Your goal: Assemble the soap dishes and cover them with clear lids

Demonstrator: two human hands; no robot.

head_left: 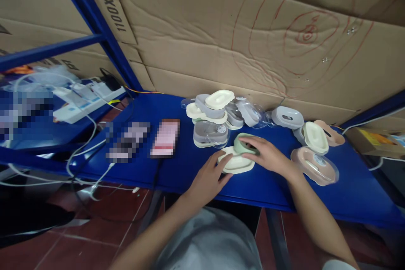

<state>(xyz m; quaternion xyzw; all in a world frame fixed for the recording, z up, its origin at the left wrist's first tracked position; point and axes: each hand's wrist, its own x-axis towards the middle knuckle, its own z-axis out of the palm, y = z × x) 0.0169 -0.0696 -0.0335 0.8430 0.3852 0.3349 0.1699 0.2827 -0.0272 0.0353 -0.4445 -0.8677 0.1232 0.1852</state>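
Note:
In front of me on the blue table lies a cream oval plastic dish with a raised rim. My left hand has its fingers and thumb around the dish's left edge. A pale green rounded plastic piece, hollow like a small box, sits at the dish's far edge. My right hand grips this green piece from the right, thumb at the near side and fingers over the top. Its underside is hidden, so I cannot tell how it meets the dish.
Grey and cream dishes with clear covers are piled at the back. To the right lie a grey dish, a cream one and a pink covered one. Two phones and a power strip with cables are leftward. Cardboard stands behind.

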